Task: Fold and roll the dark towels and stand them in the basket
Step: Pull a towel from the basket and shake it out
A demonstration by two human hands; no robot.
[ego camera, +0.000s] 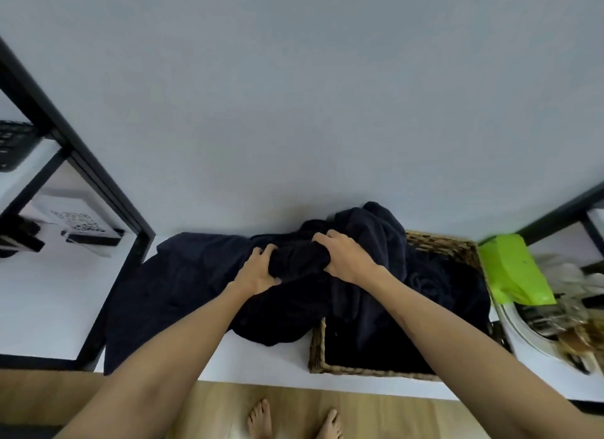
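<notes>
The person stands barefoot at a white shelf [255, 363], both arms stretched forward over it; the left hand [258, 270] and the right hand [346, 257] are each closed on opposite ends of a bunched dark towel [299, 260], fingers curled over the top and clamped into the cloth, the left thumb tucked against the near side; the bundle sits between the two hands, raised a little above the rest of the fabric.

More dark towels [183, 285] lie spread loosely across the shelf to the left, reaching its near edge; another heap [379, 229] rises at the far side against the pale wall [294, 95] and spills down into the woven basket [318, 350]; the basket stands on the right part of the shelf, its near rim showing bare wicker, its inside mostly filled with dark cloth; I cannot tell whether any towel in it is rolled.

Just right of the basket lies a bright green packet [510, 268], and beyond it a white dish [529, 337] of blurred odds and ends; to the left a black metal frame [98, 183] crosses the view, with a printed card [76, 221] behind it; the feet [261, 419] rest on a wooden floor [408, 415] below the shelf.
</notes>
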